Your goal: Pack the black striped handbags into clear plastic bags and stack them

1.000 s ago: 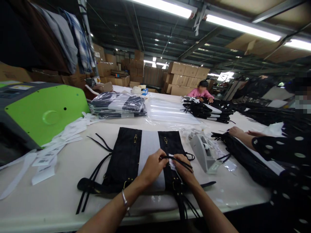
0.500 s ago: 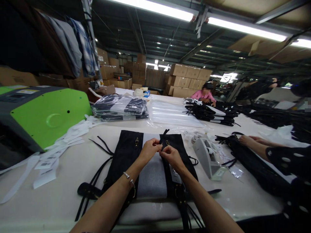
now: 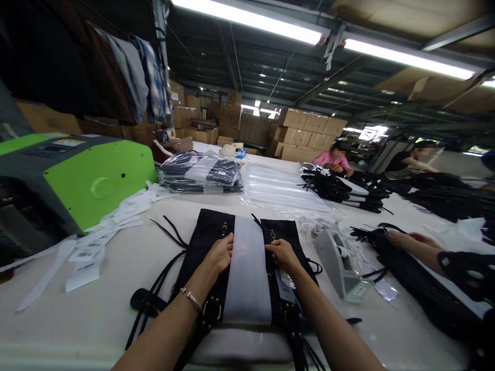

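Observation:
A black bag (image 3: 204, 232) with brass buckles, straps and thin cords lies flat in front of me. Down its middle runs a pale translucent sheet (image 3: 249, 278). My left hand (image 3: 220, 254) rests at the sheet's left edge, its fingers curled together; what they hold, if anything, is too small to make out. On the right, my right hand (image 3: 281, 252) pinches at the bag's right part, beside the sheet and below a buckle (image 3: 273, 234). A grey tag (image 3: 285, 291) lies under my right wrist.
A tape dispenser (image 3: 336, 265) stands right of the bag. Further right, another person's hands (image 3: 410, 239) touch a black bag. Behind are wrapped bags (image 3: 201, 172), clear plastic sleeves (image 3: 284, 188) and black bags (image 3: 344, 188). Left stand a green machine (image 3: 104, 180) and paper labels (image 3: 87, 265).
My hands have moved apart from the top centre of the bag, the left one down and leftward. The black strap between them now lies at the top edge. The view has shifted slightly.

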`<state>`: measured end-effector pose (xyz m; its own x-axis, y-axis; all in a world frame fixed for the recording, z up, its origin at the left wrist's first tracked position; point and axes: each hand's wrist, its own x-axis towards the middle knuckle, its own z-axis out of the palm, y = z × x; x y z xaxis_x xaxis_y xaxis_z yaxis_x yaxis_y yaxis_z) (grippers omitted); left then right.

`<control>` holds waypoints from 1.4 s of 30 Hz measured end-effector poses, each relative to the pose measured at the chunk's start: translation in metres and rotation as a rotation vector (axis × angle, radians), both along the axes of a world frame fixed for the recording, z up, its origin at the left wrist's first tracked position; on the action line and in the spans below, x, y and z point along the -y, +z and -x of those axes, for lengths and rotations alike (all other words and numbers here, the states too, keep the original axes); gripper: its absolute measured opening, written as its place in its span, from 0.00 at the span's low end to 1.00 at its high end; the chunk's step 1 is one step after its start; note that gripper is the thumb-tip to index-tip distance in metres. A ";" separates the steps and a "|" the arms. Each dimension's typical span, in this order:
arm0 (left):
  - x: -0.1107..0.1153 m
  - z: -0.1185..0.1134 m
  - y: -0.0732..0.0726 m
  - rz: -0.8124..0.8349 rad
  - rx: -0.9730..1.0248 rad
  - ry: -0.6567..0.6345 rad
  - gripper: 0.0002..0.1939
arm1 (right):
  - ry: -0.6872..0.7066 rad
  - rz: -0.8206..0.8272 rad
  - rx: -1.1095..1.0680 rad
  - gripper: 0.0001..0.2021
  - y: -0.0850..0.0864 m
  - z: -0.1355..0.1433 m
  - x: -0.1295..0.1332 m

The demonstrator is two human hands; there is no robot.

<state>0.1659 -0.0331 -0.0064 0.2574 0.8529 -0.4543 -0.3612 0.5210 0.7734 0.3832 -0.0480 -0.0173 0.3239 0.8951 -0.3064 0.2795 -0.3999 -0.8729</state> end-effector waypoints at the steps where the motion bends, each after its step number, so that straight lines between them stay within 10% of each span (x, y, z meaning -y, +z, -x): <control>1: 0.000 0.000 0.001 0.021 0.035 -0.036 0.20 | 0.034 0.033 -0.050 0.12 0.002 0.001 0.000; 9: -0.001 -0.009 0.002 -0.046 0.139 -0.176 0.34 | 0.408 0.205 -0.306 0.08 0.009 0.019 0.005; 15: -0.001 0.011 -0.002 -0.819 -0.603 -0.593 0.45 | 0.436 0.147 -0.303 0.07 0.010 0.021 0.004; 23: 0.008 0.045 0.004 -1.193 -1.299 -0.526 0.26 | 0.199 -0.183 0.128 0.20 0.015 -0.018 0.018; 29: -0.007 0.128 0.012 -1.014 -1.697 -0.318 0.17 | 0.401 -0.342 0.817 0.35 -0.048 -0.019 0.044; 33: -0.001 0.174 0.006 -0.975 -1.702 -0.460 0.21 | 0.469 -0.299 1.009 0.35 -0.076 -0.018 0.044; 42: 0.006 0.171 0.004 -0.990 -1.784 -0.492 0.14 | 0.475 -0.283 1.097 0.35 -0.074 -0.019 0.040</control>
<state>-0.0055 -0.0387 -0.0021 0.3853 0.9213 0.0519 0.9200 -0.3879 0.0558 0.4017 -0.0883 -0.0912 -0.0883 0.9851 0.1473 0.9867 0.1068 -0.1229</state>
